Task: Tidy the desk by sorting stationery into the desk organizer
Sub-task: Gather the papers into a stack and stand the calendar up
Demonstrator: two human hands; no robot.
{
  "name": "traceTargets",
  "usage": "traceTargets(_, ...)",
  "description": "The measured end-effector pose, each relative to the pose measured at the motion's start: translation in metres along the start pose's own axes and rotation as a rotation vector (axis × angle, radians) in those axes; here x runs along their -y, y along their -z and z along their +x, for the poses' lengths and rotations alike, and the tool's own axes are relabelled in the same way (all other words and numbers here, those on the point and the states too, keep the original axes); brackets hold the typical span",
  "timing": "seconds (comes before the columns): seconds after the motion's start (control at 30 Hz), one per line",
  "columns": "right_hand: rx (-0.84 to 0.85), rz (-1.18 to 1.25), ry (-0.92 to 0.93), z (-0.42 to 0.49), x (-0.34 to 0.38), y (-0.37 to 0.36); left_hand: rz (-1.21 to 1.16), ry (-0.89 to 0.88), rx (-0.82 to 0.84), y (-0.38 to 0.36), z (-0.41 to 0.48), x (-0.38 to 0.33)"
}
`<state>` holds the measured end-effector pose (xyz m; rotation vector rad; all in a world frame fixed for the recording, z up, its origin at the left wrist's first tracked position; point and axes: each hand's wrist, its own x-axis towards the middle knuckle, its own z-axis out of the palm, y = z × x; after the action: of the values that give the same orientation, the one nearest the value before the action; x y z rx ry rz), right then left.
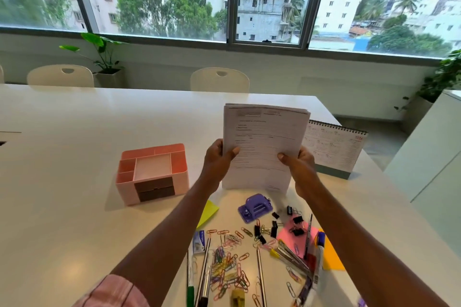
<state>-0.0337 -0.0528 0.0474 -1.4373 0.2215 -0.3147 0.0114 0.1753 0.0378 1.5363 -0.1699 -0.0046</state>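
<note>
Two grips pinch a paper stack upright at frame centre: left grip and right grip on its side edges. Squaring the sheets seems the step; next, lay them aside so bottom-frame paper clips can enter the desk organizer, centre-left.

one organizer, one punch, one calendar, one paper stack, two chairs

The papers hide the left end of the calendar — their print is too blurred to read.
</note>
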Motion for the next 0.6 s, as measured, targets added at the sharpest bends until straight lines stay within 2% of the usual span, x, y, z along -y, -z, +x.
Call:
traceTargets(0.2,-0.035,-0.035,-0.016,0.010,0.004,-0.005,-0.046,-0.017,-0.024,-0.012,0.007,0.001)
traceTargets(0.4,0.007,-0.054,-0.062,0.006,-0.020,-0.008,-0.036,0.011,-0.024,-0.013,0.004,0.014)
traceTargets(0.53,0.037,-0.085,-0.057,0.004,-0.021,-0.002,-0.058,0.011,-0.088,-0.016,0.012,0.009)
traceTargets(0.6,0.055,-0.127,-0.036,0.007,-0.012,0.005,-0.148,-0.006,-0.127,-0.013,0.016,-0.003)
